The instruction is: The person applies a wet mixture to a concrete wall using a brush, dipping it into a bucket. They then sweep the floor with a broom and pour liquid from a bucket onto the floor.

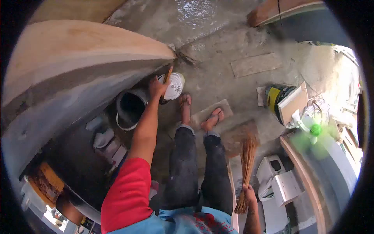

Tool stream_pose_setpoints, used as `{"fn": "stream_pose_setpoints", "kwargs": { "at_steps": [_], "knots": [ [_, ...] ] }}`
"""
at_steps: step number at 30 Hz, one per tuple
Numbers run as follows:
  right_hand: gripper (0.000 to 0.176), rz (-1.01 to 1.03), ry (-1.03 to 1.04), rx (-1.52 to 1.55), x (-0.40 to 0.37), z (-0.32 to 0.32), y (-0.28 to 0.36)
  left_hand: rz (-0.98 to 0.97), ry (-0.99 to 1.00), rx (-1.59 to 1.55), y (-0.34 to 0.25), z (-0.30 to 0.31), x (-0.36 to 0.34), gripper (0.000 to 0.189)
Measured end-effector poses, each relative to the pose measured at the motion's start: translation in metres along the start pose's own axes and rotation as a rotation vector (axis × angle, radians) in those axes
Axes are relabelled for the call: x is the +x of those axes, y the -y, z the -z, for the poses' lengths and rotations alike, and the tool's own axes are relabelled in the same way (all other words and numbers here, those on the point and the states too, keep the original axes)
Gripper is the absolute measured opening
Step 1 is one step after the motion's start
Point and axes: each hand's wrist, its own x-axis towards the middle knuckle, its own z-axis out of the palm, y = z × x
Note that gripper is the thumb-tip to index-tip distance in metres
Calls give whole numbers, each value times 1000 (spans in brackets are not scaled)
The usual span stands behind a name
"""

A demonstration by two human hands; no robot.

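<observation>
My left hand (157,88) reaches forward over a white lidded bucket (176,84). Its fingers are closed on a narrow orange-brown stick-like piece (168,74), whose exact kind I cannot make out. Just left of that bucket stands a dark open bucket (131,105) with a pale handle. Low on the right, my right hand (249,193) grips a stick broom (248,156) near its bound end. The broom's loose bristles point forward, away from my body.
A large curved wooden panel (89,39) rises at the left. Flat boards (257,65) lie on the wet concrete floor (218,50). To the right are a black and yellow bucket (274,102), a green-centred fan (315,129) and a white box (287,188).
</observation>
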Motion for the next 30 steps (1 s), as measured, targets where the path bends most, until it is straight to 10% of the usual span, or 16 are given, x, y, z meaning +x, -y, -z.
{"fn": "stream_pose_setpoints", "kwargs": {
  "at_steps": [6, 9, 13, 14, 16, 18, 20, 24, 30],
  "knots": [
    [25, -435, -8, 354, -21, -29, -10, -194, -81, 233, 14, -50, 78, 88],
    [31, -406, 74, 381, -19, -45, -59, -52, 365, 260, 2, -34, 63, 67],
    [33, -524, 85, 438, -43, -83, -25, -178, -92, 253, -1, -21, 27, 40],
    [34, -506, 108, 421, -56, -90, 2, -178, 116, 338, -1, -20, 24, 40],
    [34, -481, 89, 425, -65, -101, 0, -615, 9, 205, 35, -48, 21, 43],
    [35, -451, 58, 434, -72, -108, 1, -304, 511, 8, 20, -36, 14, 52],
    [40, -489, 98, 348, -73, -112, 5, -468, 455, 43, 25, -41, 21, 44],
    [45, -474, 172, 276, -68, -113, -14, -140, 435, 50, 7, -26, 21, 19],
    [49, -365, 99, 489, -97, -113, -60, -126, 475, 91, -17, 9, -24, 39]
  ]
}}
